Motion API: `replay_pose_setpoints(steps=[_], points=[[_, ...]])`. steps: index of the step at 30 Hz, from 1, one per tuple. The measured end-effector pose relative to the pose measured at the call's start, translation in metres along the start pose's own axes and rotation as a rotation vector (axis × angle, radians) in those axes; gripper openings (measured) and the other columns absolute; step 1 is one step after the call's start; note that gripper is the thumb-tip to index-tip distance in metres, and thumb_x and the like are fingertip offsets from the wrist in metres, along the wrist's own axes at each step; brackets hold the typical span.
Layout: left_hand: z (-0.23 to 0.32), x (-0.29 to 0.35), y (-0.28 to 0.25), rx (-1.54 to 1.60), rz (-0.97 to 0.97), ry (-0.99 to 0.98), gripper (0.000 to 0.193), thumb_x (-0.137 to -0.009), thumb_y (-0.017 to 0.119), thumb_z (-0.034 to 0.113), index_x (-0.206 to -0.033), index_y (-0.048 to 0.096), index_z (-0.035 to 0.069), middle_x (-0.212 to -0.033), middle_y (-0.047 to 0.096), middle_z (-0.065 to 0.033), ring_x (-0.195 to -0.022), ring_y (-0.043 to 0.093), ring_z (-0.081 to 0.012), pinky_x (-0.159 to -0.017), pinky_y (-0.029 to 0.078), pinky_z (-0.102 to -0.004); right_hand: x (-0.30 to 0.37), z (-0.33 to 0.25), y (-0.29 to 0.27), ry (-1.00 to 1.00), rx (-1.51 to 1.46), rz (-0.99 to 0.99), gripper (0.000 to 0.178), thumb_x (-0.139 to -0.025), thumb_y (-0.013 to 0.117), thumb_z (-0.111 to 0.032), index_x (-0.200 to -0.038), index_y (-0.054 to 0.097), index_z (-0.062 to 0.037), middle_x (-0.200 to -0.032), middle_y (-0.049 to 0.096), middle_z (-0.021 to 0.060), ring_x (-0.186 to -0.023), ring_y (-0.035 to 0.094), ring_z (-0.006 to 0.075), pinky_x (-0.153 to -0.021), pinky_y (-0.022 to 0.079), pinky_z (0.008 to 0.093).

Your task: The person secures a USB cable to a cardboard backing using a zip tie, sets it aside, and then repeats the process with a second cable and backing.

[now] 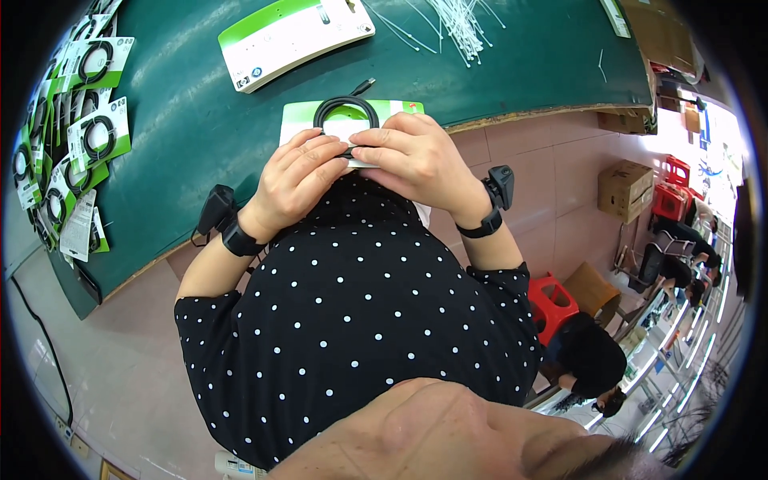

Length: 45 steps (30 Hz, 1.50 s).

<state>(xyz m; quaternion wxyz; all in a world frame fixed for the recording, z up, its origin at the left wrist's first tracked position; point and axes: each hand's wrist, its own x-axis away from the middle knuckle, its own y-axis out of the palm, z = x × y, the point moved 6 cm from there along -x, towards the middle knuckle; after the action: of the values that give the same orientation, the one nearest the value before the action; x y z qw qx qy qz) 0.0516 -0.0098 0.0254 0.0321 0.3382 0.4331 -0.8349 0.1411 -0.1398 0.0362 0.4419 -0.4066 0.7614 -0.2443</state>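
Note:
A coiled black cable lies on a white and green card at the table's near edge, right in front of me. One connector end of the cable points up and to the right. My left hand pinches the lower side of the coil, fingers bent and close together. From the other side my right hand grips the same part, its fingertips almost meeting those of the left. What lies beneath the fingertips is hidden. Each wrist wears a black strap with a small device.
A stack of white and green cards lies beyond the coil. White cable ties are heaped at the far edge. Many carded cables pile up on the left. To the right are a cardboard box, a red stool and seated people.

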Motion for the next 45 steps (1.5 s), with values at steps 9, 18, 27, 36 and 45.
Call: replay_pose_setpoints(steps=[9, 18, 27, 36, 45], points=[[-0.003, -0.009, -0.004, -0.012, -0.054, 0.025, 0.024, -0.075, 0.067, 0.004, -0.099, 0.067, 0.001, -0.103, 0.067, -0.0110, -0.093, 0.066, -0.0260, -0.087, 0.053, -0.0400, -0.002, 0.008, -0.004, -0.034, -0.041, -0.020, 0.020, -0.072, 0.075, -0.013, -0.091, 0.069, -0.0094, -0.101, 0.070, -0.0014, -0.081, 0.061, 0.0201, -0.073, 0.049, 0.0344], [-0.006, -0.017, -0.008, 0.023, -0.070, 0.024, 0.029, -0.074, 0.066, 0.003, -0.103, 0.067, 0.001, -0.104, 0.066, -0.0119, -0.093, 0.066, -0.0277, -0.085, 0.053, -0.0386, -0.006, 0.010, -0.009, -0.048, -0.061, 0.001, 0.020, -0.072, 0.075, -0.013, -0.091, 0.070, -0.0094, -0.102, 0.070, -0.0017, -0.082, 0.060, 0.0205, -0.074, 0.049, 0.0339], [-0.006, -0.016, -0.008, 0.011, -0.048, 0.028, 0.028, -0.074, 0.064, 0.002, -0.102, 0.066, -0.002, -0.104, 0.066, -0.0135, -0.093, 0.066, -0.0294, -0.083, 0.053, -0.0390, -0.021, 0.026, -0.024, -0.011, -0.241, -0.046, 0.021, -0.074, 0.076, -0.014, -0.093, 0.070, -0.0072, -0.098, 0.070, 0.0026, -0.081, 0.061, 0.0232, -0.074, 0.050, 0.0342], [-0.004, -0.021, -0.012, 0.015, -0.033, 0.040, 0.029, -0.074, 0.060, -0.001, -0.102, 0.065, -0.003, -0.103, 0.066, -0.0144, -0.093, 0.066, -0.0304, -0.081, 0.053, -0.0385, -0.046, 0.136, -0.005, 0.391, 0.415, 0.094, 0.012, -0.079, 0.068, -0.013, -0.088, 0.070, -0.0055, -0.090, 0.069, 0.0095, -0.077, 0.066, 0.0270, -0.069, 0.052, 0.0343], [-0.007, -0.027, -0.015, 0.052, -0.006, -0.043, 0.029, -0.071, 0.062, -0.007, -0.099, 0.066, -0.001, -0.101, 0.067, -0.0128, -0.090, 0.067, -0.0295, -0.078, 0.053, -0.0375, -0.034, 0.146, -0.015, 0.691, 0.323, -0.161, 0.013, -0.073, 0.064, -0.016, -0.080, 0.070, -0.0078, -0.081, 0.070, 0.0092, -0.079, 0.067, 0.0278, -0.070, 0.052, 0.0388]])
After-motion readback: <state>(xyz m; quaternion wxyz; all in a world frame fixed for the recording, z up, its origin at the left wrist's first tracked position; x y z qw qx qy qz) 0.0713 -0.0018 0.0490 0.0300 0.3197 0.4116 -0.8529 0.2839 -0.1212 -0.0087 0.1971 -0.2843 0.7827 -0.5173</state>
